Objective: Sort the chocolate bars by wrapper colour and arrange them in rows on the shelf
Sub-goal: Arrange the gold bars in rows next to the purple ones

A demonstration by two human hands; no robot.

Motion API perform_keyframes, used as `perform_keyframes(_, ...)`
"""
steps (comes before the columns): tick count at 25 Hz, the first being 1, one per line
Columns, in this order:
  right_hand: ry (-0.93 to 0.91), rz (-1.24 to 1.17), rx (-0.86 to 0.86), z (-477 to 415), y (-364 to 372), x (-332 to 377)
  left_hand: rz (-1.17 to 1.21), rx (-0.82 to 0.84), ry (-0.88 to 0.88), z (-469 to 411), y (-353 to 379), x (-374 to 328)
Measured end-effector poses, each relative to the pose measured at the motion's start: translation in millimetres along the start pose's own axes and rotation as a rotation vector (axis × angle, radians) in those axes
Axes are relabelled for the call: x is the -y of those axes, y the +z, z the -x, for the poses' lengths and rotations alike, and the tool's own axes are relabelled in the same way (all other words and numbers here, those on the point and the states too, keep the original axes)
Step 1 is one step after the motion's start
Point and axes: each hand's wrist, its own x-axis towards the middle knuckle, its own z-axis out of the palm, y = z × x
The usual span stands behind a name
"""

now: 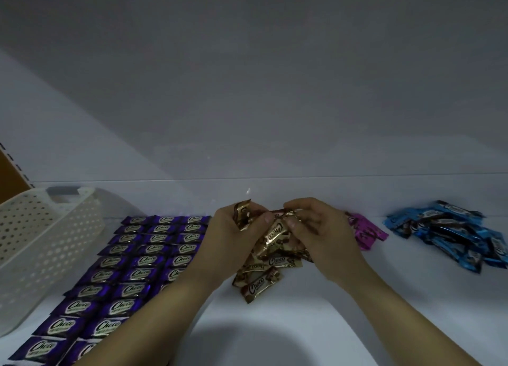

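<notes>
Two hands meet over a loose heap of gold chocolate bars at the middle of a white shelf. The left hand has its fingers curled round several gold bars; the right hand pinches one between thumb and fingers. Purple bars lie in neat rows to the left, beside a white perforated basket. Pink bars lie just behind the right hand, and a blue pile lies further right.

Glossy foil wrappers catch the light: gold bars at centre, purple rows lower left, blue heap right. The shelf looks smooth white; the perforated basket matt cream plastic.
</notes>
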Motion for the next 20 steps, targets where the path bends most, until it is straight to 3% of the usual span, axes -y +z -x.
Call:
perform_keyframes(3, 0.023, -0.068, -0.03, 2.4, 4.8, 5.7, 0.009, 0.191, -0.064, 4.0, -13.2, -3.5)
perform_keyframes(5, 0.052, -0.084, 0.001, 4.3, 9.9, 8.9, 0.004, 0.234, -0.098, 3.4, -24.0, -2.9)
perform_keyframes(8, 0.088, -0.1, 0.054, 4.1, 25.2, 17.6, 0.012, 0.168, -0.119, 2.3, -40.8, -0.6)
perform_keyframes(14, 0.17, -0.085, 0.033, -22.4, 49.7, 28.1, 0.297, 0.043, -0.159, -4.2, -75.8, 16.4)
perform_keyframes(17, 0.007, 0.402, 0.028, -25.6, 49.1, 8.7, 0.35, -0.02, -0.152, -5.3, -86.2, 26.2)
perform_keyframes(20, -0.284, 0.902, 0.179, -24.1, 49.6, -11.0, 0.419, -0.04, -0.166, -4.4, -94.3, 33.1)
